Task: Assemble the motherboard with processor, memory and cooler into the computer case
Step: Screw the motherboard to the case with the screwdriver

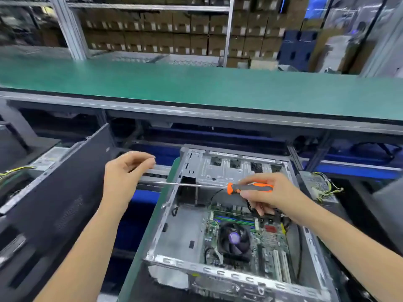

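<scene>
An open grey computer case [174, 232] lies on its side in front of me. Inside it sits the motherboard [270, 243] with a black cooler fan [234, 239] and green memory sticks [233, 220]. My right hand [268, 195] grips the orange and grey handle of a long screwdriver [248, 188], held level above the case with its shaft pointing left. My left hand [124, 177] is at the shaft's tip, fingers curled together beside it; whether they pinch the tip or a screw I cannot tell.
A black side panel [54, 203] leans at the left. A green-topped bench [196, 83] runs across behind the case. A power supply with loose wires [320, 188] sits at the right. Shelves of cardboard boxes [163, 31] fill the background.
</scene>
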Demonstrator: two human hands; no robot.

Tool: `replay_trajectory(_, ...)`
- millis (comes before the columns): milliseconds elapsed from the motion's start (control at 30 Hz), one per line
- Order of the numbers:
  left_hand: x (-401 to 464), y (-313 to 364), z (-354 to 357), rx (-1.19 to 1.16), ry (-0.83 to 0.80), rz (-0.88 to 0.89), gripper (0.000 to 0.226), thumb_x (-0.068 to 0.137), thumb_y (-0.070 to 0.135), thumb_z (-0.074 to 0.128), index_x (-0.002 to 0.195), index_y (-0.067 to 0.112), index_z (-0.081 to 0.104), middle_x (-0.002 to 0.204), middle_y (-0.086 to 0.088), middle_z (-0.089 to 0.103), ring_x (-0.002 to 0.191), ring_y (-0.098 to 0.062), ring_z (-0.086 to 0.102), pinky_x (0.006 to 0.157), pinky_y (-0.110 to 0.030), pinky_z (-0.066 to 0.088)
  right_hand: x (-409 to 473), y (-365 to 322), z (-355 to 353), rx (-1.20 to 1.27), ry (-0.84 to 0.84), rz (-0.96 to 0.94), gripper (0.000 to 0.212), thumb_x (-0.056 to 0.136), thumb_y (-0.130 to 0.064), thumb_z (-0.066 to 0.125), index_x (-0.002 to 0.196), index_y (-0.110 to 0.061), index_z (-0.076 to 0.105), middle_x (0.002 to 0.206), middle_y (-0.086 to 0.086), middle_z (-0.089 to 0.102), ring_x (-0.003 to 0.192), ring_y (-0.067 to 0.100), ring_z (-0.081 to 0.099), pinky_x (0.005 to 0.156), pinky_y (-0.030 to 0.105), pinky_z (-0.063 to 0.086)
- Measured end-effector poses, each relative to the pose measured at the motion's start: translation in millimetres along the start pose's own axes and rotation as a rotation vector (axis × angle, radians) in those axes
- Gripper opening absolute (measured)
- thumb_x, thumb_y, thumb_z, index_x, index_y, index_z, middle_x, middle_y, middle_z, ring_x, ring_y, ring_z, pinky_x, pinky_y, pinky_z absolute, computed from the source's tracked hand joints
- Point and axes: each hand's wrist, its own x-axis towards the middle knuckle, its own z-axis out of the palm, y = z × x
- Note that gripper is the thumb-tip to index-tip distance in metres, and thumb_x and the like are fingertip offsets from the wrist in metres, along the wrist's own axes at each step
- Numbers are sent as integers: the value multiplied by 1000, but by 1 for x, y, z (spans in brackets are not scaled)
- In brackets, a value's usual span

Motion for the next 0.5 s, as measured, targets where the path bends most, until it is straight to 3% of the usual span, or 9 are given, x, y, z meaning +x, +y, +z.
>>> replay_trajectory(100,24,-25,24,-118,201,-139,12,84,11,70,88,21,74,76,9,73,74,-2,66,71,-10,49,-3,14,-44,-6,59,8,21,79,-31,75,100,-29,73,58,12,64,42,17,53,38,20,38)
replay_trajectory(167,33,-44,32,-301,241,-297,11,86,10,68,94,17,73,79,8,72,78,-4,66,78,-17,50,-4,20,-61,-12,89,11,21,78,-32,75,99,-32,74,58,12,64,42,17,54,39,20,39)
replay_trajectory(367,46,-81,57,-613,39,-613,15,94,13,56,102,7,68,86,-2,69,86,-15,65,87,-30,51,-3,27,-79,-51,165,5,18,81,-29,73,98,-33,74,58,12,63,43,18,54,41,23,41)
replay_trajectory(500,49,-88,62,-827,21,-716,16,97,15,52,100,6,64,80,-2,68,79,-12,66,69,-24,58,-1,26,-77,-68,194,10,15,81,-27,73,95,-33,75,57,12,62,43,19,53,40,24,40)
